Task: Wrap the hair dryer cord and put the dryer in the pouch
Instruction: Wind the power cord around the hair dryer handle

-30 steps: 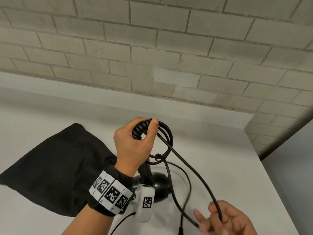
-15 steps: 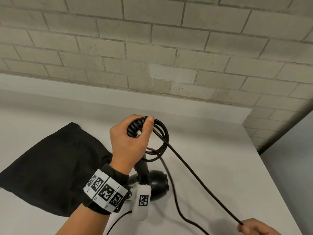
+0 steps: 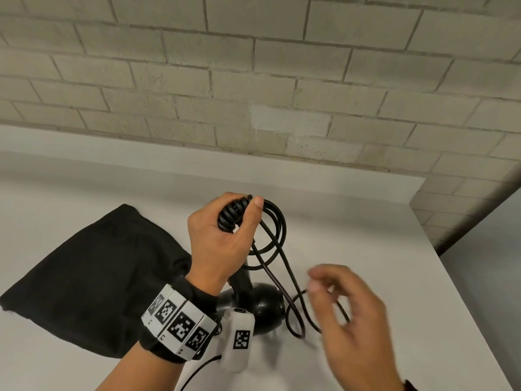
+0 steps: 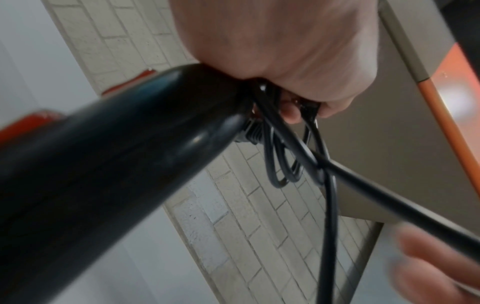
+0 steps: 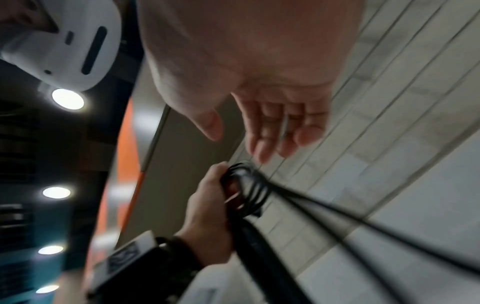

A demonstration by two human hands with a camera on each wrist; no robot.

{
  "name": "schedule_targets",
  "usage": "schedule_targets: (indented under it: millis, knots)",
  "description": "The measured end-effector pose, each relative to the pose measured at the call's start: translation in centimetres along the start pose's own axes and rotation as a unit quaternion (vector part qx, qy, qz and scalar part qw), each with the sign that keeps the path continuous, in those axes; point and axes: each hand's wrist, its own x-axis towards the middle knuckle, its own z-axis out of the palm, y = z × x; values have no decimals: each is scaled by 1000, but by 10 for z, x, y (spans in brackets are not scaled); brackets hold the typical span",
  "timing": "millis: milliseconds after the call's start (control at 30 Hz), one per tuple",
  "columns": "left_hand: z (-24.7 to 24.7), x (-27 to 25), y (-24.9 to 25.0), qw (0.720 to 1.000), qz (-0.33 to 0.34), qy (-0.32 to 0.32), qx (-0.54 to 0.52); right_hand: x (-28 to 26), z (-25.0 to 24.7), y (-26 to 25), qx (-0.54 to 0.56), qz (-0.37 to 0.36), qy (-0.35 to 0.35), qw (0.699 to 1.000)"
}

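The right hand (image 3: 346, 320), low at the frame edge half a second ago, is now raised beside the dryer (image 3: 262, 306), blurred, fingers loosely spread with cord (image 3: 277, 244) running through them. The left hand (image 3: 222, 241) stays clamped on the coiled loops and handle above the table (image 3: 366, 235); its wrist hides part of the dryer, the pouch (image 3: 93, 277) lying just left.

Pouch (image 3: 93, 280) on table (image 3: 352, 227), left of dryer (image 3: 262, 309).

Even, soft indoor light; faint shadows on the worktop (image 3: 352, 221). The right hand (image 3: 349, 314) is motion-blurred; wrist views smear, brick lines bending at edges.
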Motion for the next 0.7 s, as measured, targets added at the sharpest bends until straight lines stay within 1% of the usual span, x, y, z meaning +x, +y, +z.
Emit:
schedule_targets:
  millis: [67,100,133,200,267,333,367,400,467,500,533,567,600,667,700]
  knots:
    - [0,0,1,1000,2,1,1,5,20,-12,-50,61,-126,989]
    - [0,0,1,1000,2,2,1,5,28,-15,-56,68,-173,981]
    - [0,0,1,1000,1,6,1,5,32,-17,-32,63,-202,977]
    - [0,-1,1,1000,-1,15,5,2,29,-15,18,48,-225,973]
    - [-1,-2,2,1000,-3,19,4,-1,11,-9,62,64,-216,972]
    - [-2,-2,1,1000,-1,21,6,-6,-13,-1,94,82,-176,976]
    - [-2,-1,0,1000,-3,21,4,-9,-28,6,88,74,-158,981]
    - [-2,0,0,1000,-7,20,-1,-12,-43,14,63,57,-146,986]
    - [-1,1,-1,1000,-10,16,-10,-19,-70,29,-43,8,-129,991]
    - [0,1,-1,1000,-9,14,-13,-23,-81,38,-101,-6,-117,988]
    - [1,1,0,1000,-7,11,-16,-28,-91,48,-150,-5,-103,983]
    - [1,0,0,1000,-4,8,-18,-32,-97,58,-186,11,-93,978]
    - [2,-1,1,1000,-3,4,-20,-35,-101,68,-212,44,-85,972]
    - [2,-2,2,1000,-3,-1,-25,-38,-100,83,-258,131,-58,956]
    - [2,-3,2,1000,-3,-4,-27,-38,-95,87,-279,145,-44,948]
